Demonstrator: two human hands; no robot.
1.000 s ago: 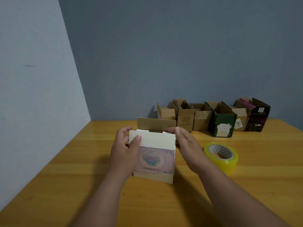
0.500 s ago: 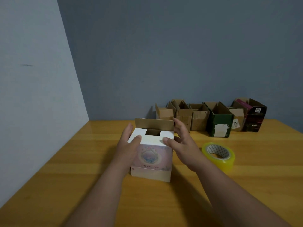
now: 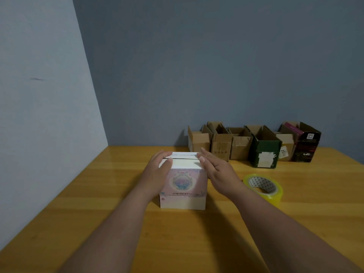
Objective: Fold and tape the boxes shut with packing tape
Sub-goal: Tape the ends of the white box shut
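While both hands [image 3: 157, 172] press its flaps, the box [image 3: 184, 184] stands upright.

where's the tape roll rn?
Head view: the yellow tape roll lies flat on the table, just right of the right hand, nearer than the green box.

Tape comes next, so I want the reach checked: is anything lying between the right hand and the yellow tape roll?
Nothing visible does. The right hand rests open against the right top edge of the pink box, and the tape roll lies flat on bare table just to its right. The row of open boxes stands farther back.
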